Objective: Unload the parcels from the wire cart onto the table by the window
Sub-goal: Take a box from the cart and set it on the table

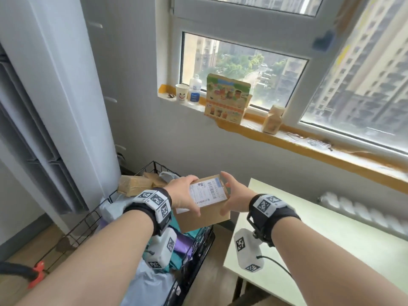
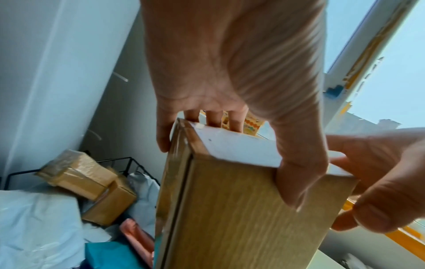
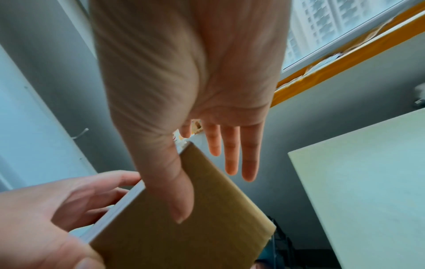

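**Box in the air, between cart and bench**

Both hands are on one cardboard parcel (image 1: 204, 204) at lower centre of the head view — left hand (image 1: 184, 195) wrapped round its left edge, right hand (image 1: 231, 196) with thumb on the near face and fingers straight. It's held above the wire cart (image 1: 84, 226), still stuffed with parcels; the pale bench (image 1: 331, 239) sits lower right.

The wire cart (image 1: 159, 171) stands left of the table (image 1: 331, 244), both below the windowsill (image 1: 309, 149).
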